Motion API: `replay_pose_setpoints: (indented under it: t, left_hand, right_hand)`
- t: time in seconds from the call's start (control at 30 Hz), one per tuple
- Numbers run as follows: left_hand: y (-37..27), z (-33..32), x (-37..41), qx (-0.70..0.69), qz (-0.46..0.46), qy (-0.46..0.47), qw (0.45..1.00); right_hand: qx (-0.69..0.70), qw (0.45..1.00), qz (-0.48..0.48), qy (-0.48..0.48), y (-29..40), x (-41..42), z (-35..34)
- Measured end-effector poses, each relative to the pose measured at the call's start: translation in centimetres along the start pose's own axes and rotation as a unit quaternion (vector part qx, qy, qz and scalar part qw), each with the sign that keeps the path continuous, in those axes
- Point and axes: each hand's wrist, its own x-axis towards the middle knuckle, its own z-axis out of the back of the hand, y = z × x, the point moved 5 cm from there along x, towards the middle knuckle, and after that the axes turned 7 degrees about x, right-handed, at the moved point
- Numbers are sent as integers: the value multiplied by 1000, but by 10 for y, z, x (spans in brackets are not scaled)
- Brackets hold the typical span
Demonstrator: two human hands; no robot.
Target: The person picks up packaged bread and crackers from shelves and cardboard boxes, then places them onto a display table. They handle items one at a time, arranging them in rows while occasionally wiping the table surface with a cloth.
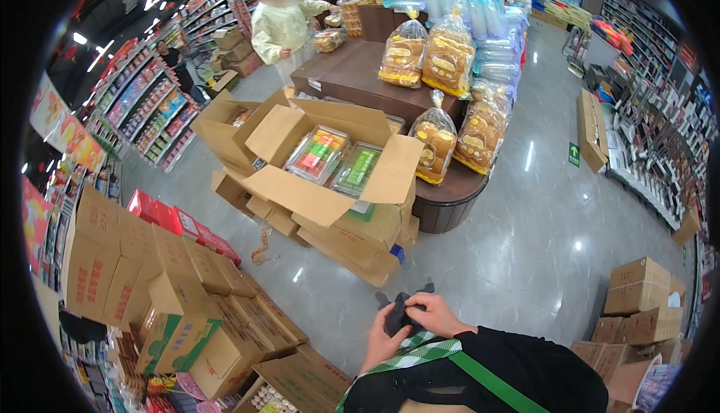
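Low in the picture, in front of my body, my left hand (pixel 382 337) and my right hand (pixel 436 316) both grip a bunched black cloth-like item (pixel 400 314), which may be a glove. The fingers of both hands pinch its upper part, and part of it sticks out above them. Ahead stands an open cardboard box (pixel 304 196) holding clear plastic packs (pixel 318 154) with red and green labels. Several bags of bread (pixel 448 53) stand on a brown display stand (pixel 354 70) behind it.
Stacked cardboard boxes (pixel 247 323) fill the lower left, with red boxes (pixel 185 224) behind. More cartons (pixel 638 286) stand at the lower right. A person in a pale top (pixel 281 28) is beyond the display stand. Grey tiled floor (pixel 506 255) lies between.
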Motion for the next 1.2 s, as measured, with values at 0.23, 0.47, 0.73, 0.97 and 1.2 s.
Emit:
replay_pose_setpoints:
  t: [0.23,0.47,0.73,0.97,1.2]
  left_hand:
    - [8,11,63,20,-51,89,995]
    - [-4,39,135,188,-124,88,970]
    - [-15,24,181,223,-112,178,952]
    - [-23,-50,223,252,-153,227,928]
    - [-47,-163,260,368,-119,253,887]
  right_hand:
    - [-90,977,91,170,21,56,-27]
    - [-139,979,78,124,47,120,-33]
    - [-106,991,52,58,37,150,-2]
    - [-134,987,78,51,54,161,84]
    - [-21,996,10,-86,34,175,234]
